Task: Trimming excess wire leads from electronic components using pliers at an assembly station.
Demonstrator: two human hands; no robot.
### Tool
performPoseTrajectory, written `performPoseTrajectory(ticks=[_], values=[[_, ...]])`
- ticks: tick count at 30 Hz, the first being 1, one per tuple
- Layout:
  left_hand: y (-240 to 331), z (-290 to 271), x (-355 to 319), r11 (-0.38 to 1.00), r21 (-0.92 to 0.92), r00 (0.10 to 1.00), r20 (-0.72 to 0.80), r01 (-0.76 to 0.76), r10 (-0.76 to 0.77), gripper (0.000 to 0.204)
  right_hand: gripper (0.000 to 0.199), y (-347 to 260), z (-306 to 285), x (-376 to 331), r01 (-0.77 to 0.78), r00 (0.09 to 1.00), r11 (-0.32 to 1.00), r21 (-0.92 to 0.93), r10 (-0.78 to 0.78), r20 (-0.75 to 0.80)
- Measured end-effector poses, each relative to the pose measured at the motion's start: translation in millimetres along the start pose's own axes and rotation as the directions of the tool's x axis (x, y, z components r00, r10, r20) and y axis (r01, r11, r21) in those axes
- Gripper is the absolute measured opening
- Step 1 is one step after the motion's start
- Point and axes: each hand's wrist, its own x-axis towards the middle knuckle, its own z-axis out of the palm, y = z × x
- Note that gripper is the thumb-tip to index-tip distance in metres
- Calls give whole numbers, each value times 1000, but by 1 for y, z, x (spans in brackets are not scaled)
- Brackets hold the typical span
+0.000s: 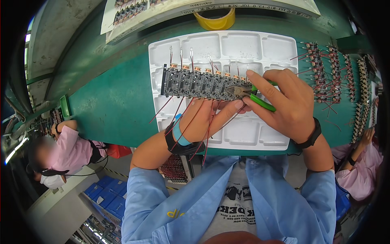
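My left hand point(203, 118) is closed on a black circuit board panel point(195, 83), holding it from below over a white compartment tray point(268, 124). Small clear LEDs on thin leads point(191, 53) stand up along the panel's far edge, beside a row of copper-coloured parts. Red and dark wires point(178, 110) hang from its near edge, across my left wrist. My right hand point(284, 99) grips green-handled cutting pliers point(261, 101). Their metal jaws point(239, 92) lie over the panel's right end; whether they touch it I cannot make out.
Wired board panels point(319, 73) stand in rows at the right of the green table point(109, 97). A yellow tape roll point(217, 20) lies behind the tray, by a shelf edge. Blue bins point(107, 193) stand lower left. People in pink sit at left point(69, 148) and right point(361, 175).
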Motion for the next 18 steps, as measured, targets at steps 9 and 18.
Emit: performPoseTrajectory(ticks=[9, 18], values=[[-9, -2, -2, 983, 179, 999, -38, -25, 32, 31, 60, -3, 1, -1, -43, 999, 999, 9, 43, -4], [-6, -3, -1, 951, 311, 999, -32, -7, 17, 30, 60, -5, 2, 0, -50, 999, 999, 1, 50, -7]])
